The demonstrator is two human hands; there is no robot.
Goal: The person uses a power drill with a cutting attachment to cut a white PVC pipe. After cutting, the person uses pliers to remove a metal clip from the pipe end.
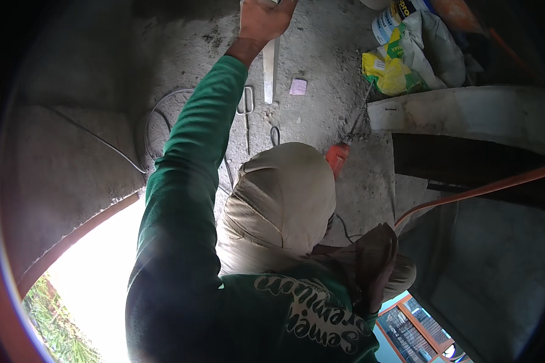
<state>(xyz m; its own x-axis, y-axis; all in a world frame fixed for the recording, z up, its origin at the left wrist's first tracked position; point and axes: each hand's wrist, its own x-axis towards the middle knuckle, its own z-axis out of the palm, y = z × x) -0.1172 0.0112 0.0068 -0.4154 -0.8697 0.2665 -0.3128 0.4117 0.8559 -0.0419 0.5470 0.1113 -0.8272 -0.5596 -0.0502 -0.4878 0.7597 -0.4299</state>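
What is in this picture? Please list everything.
long bar: one, whitish, top centre
paper: one, pink, right of bar
looped rod: one, grey, left of bar
cable coil: one, grey, upper left
power tool: one, red, centre right
bucket: one, white-blue, top right
sack: at least one, yellow-white, below bucket
curved slab: one, pale, right
curved strip: one, orange, right
window: one, orange-framed, bottom right
grass: patch, green, bottom left
floor: one, grey, upper centre
trousers: one pair, beige, centre
shirt: one, green, bottom centre
left hand: one, bare, at bar
right hand: one, shadowed, lower right
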